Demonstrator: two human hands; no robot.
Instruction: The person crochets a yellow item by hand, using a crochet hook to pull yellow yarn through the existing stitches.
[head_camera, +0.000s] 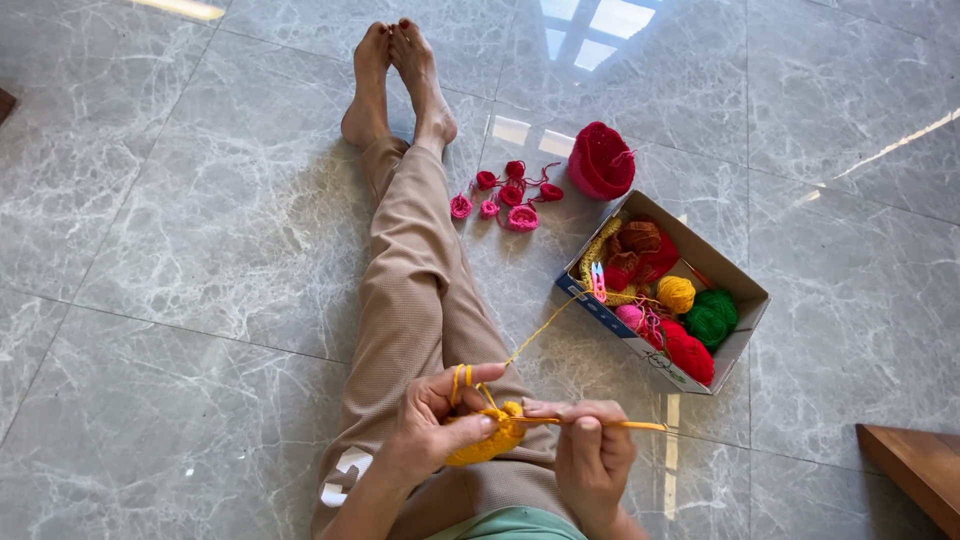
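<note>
pinched between my right hand's (592, 455) fingers is an orange crochet hook (600, 423), closed tight on it, its long axis lying nearly level and running left to right, tip buried in the yellow crochet piece (487, 440). my left hand (435, 420) is closed on that piece from the left, thumb on top, with the yellow yarn strand (540, 328) looped over the raised forefinger. so the work sits just left of the hook grip, touching the tip, and the left hand is the nearer one to it. from the finger the strand climbs up and right to the cardboard box (742, 340) on the marble floor (180, 250). i see in the box a yellow yarn ball (676, 293), green yarn (712, 315), red yarn (688, 356), brownish skeins and a pink clip. beyond it stand a red crocheted cup (601, 160) and small pink and red crocheted bits (508, 195), well apart from both hands.
</note>
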